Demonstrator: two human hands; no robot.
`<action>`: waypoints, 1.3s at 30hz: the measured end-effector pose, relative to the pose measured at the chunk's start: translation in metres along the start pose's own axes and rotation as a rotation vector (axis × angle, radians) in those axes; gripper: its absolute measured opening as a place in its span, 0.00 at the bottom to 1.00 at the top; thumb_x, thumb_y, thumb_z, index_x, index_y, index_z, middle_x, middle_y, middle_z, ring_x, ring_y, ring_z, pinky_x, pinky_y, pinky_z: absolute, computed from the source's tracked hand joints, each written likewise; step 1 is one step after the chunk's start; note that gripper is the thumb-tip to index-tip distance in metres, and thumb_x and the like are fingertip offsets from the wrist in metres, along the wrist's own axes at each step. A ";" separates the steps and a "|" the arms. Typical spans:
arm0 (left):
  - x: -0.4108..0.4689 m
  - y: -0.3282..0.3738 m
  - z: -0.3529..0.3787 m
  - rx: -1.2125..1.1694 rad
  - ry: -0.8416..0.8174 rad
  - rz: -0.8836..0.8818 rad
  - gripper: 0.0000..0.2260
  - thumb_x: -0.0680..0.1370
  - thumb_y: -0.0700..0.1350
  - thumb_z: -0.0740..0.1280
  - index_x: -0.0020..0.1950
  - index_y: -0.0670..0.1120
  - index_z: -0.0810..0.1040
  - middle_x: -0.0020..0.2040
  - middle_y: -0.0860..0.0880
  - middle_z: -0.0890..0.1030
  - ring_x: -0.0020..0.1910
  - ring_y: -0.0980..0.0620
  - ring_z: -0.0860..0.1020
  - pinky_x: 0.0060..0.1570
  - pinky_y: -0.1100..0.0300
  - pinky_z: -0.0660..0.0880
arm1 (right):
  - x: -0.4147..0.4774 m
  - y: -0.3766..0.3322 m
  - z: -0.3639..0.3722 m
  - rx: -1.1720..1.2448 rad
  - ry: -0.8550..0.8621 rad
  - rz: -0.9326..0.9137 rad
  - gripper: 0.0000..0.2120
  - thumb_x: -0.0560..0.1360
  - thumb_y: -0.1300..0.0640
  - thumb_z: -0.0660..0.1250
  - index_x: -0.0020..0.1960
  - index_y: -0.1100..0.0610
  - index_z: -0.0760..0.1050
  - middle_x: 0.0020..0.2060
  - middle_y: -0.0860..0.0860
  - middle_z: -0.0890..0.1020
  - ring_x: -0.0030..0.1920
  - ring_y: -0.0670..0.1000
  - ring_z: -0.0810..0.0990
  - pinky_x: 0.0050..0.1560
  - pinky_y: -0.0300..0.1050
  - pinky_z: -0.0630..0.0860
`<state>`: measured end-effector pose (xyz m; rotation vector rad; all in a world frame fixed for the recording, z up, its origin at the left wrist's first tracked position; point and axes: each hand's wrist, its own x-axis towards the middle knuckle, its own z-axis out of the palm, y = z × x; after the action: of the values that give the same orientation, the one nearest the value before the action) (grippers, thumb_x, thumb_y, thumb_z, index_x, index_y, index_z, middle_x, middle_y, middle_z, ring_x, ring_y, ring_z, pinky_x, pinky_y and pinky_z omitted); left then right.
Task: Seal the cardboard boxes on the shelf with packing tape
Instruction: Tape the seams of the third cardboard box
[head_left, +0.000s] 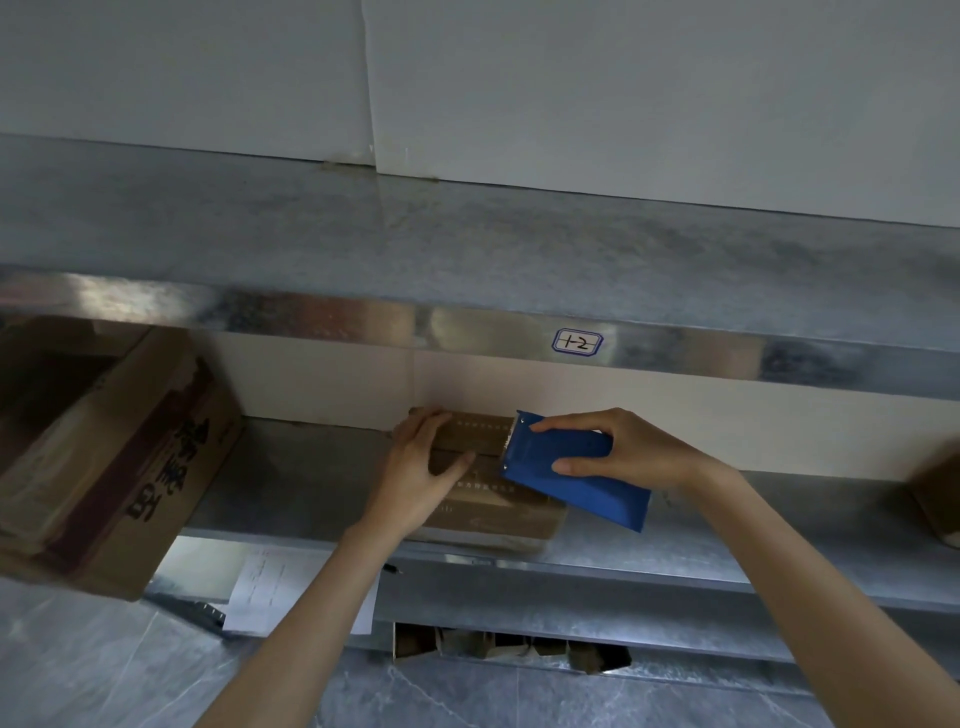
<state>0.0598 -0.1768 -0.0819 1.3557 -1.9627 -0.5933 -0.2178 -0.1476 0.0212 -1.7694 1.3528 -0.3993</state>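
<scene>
At the far left a large cardboard box with dark printed characters sits on the metal shelf, its near corner hanging past the shelf's front edge. Below that edge, a white sheet of paper with faint lines of writing hangs against the shelf front.

Near the middle, the left hand holds the small box, which lies flat on the shelf close to its front edge. The fingers reach across the top and bend over the far left corner, and the thumb lies on the lid beside the centre seam. The flaps are down (whether tape already covers the seam, I cannot tell).

Just right of that, the blue tape dispenser lies tilted over the right part of the small box, its toothed metal edge on the lid at the seam. The right hand grips it firmly, index finger along the far side and thumb pressed on the near side.

Above, a handwritten label reading "1-2" is stuck on the front of the upper shelf. Below, scraps of cardboard show in a low opening. At the right edge, part of another box pokes into view.
</scene>
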 end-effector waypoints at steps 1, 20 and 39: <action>-0.001 -0.001 0.003 0.077 -0.008 0.026 0.31 0.74 0.64 0.63 0.70 0.46 0.73 0.70 0.49 0.71 0.68 0.49 0.71 0.66 0.52 0.71 | 0.000 0.000 -0.001 -0.001 -0.006 0.007 0.20 0.73 0.46 0.74 0.63 0.35 0.75 0.61 0.35 0.78 0.58 0.34 0.76 0.56 0.30 0.74; -0.005 -0.001 0.003 0.392 -0.055 0.081 0.41 0.75 0.75 0.46 0.76 0.49 0.67 0.76 0.51 0.67 0.77 0.50 0.60 0.63 0.49 0.74 | 0.004 0.015 -0.018 -0.037 -0.163 -0.056 0.20 0.78 0.49 0.68 0.67 0.36 0.70 0.62 0.28 0.73 0.61 0.34 0.73 0.59 0.30 0.70; -0.001 0.004 0.004 0.351 -0.095 0.031 0.41 0.73 0.77 0.48 0.77 0.54 0.63 0.77 0.57 0.62 0.75 0.63 0.53 0.65 0.52 0.71 | -0.004 0.040 -0.060 0.050 -0.249 -0.067 0.23 0.73 0.48 0.72 0.67 0.38 0.74 0.64 0.35 0.76 0.60 0.40 0.77 0.62 0.43 0.76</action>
<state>0.0543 -0.1748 -0.0825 1.5240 -2.2369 -0.3112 -0.2855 -0.1715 0.0262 -1.7613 1.1025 -0.2373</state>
